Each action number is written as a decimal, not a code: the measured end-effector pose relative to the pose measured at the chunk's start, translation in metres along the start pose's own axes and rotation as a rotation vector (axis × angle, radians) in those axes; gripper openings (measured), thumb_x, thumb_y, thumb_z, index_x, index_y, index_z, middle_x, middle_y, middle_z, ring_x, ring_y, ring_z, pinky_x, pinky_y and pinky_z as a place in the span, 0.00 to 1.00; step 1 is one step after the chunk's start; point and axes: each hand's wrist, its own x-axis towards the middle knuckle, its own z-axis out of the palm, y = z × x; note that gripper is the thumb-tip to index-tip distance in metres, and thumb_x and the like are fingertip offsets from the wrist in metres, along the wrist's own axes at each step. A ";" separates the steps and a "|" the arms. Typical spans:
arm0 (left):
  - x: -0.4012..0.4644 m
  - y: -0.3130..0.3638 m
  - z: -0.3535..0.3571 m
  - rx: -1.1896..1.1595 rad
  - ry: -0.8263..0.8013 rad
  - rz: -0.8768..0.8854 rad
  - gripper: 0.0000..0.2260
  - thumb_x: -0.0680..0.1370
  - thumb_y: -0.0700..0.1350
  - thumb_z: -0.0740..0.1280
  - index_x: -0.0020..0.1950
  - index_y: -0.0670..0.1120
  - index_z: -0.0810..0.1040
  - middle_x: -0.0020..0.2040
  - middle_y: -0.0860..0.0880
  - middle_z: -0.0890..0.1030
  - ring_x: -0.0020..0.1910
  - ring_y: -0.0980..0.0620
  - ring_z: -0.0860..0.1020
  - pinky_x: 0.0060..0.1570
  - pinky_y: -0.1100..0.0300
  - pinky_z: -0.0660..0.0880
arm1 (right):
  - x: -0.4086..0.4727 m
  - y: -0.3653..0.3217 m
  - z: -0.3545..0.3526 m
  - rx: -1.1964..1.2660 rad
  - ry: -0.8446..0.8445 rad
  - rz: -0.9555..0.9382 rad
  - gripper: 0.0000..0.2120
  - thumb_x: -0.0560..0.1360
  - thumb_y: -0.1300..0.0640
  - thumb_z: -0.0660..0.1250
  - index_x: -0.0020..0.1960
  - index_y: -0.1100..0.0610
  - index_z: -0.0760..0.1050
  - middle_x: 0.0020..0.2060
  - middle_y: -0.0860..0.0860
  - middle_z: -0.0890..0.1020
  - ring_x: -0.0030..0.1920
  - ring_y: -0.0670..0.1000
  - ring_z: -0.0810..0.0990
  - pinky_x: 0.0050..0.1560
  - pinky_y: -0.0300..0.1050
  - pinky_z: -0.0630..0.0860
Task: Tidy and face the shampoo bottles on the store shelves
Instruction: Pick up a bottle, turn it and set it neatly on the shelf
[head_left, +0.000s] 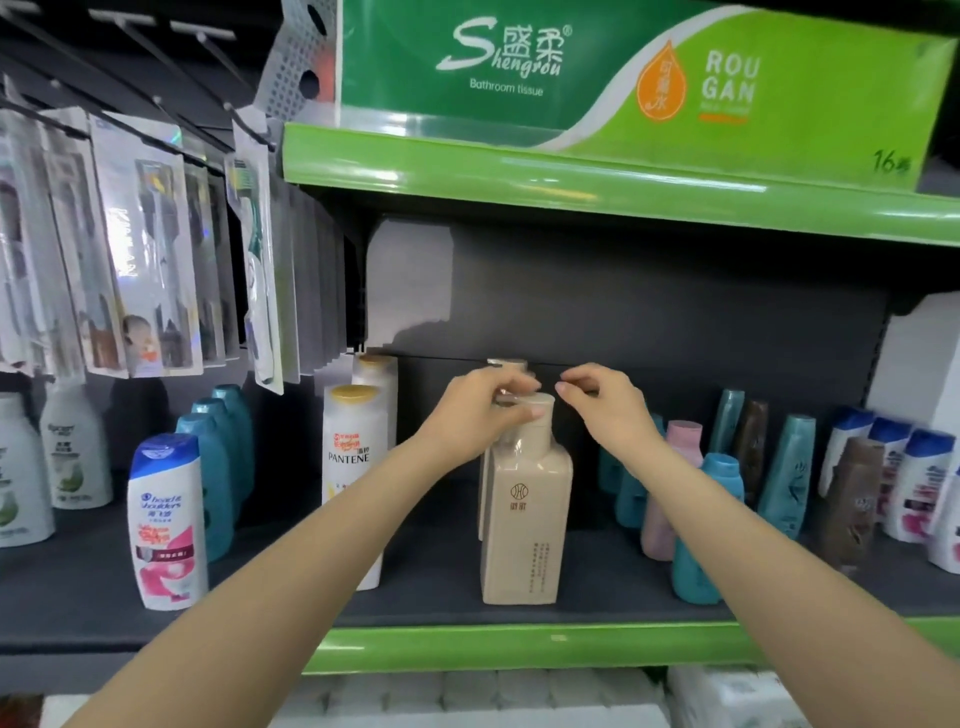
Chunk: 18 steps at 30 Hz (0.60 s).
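A square beige shampoo bottle (524, 514) stands upright mid-shelf, label facing me, with another beige bottle (506, 366) right behind it. My left hand (483, 410) grips the front bottle's round cap from the left. My right hand (605, 400) hovers just right of the cap, fingers curled, thumb and forefinger pinched together; whether it touches the cap is unclear. White Pantene bottles (353, 467) stand to the left. A Head & Shoulders bottle (166, 519) stands near the shelf front.
Teal bottles (218, 467) line up at left; teal, pink (675, 467) and brown bottles crowd the right, with more Head & Shoulders (914, 483) far right. Toothbrush packs (150, 244) hang at upper left. A green shelf edge (519, 644) runs below, tissue packs (519, 67) above.
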 end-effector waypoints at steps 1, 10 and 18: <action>0.001 -0.002 0.001 -0.014 0.014 -0.006 0.13 0.74 0.46 0.70 0.58 0.47 0.79 0.56 0.52 0.80 0.55 0.57 0.77 0.59 0.63 0.71 | 0.009 0.000 0.002 -0.040 -0.010 -0.001 0.11 0.76 0.56 0.67 0.56 0.59 0.79 0.51 0.53 0.82 0.52 0.50 0.78 0.50 0.37 0.68; -0.002 -0.015 0.010 -0.053 0.113 -0.010 0.09 0.72 0.44 0.72 0.52 0.49 0.82 0.50 0.54 0.81 0.50 0.58 0.79 0.55 0.63 0.75 | 0.053 -0.002 0.025 0.034 -0.308 0.139 0.23 0.74 0.56 0.69 0.67 0.59 0.71 0.62 0.57 0.77 0.62 0.55 0.76 0.62 0.44 0.69; -0.002 -0.014 0.011 -0.027 0.113 0.002 0.09 0.73 0.44 0.71 0.53 0.49 0.81 0.50 0.54 0.81 0.50 0.57 0.79 0.52 0.67 0.74 | 0.054 0.001 0.033 0.114 -0.283 0.145 0.12 0.73 0.59 0.70 0.56 0.59 0.78 0.50 0.54 0.81 0.52 0.53 0.79 0.55 0.44 0.75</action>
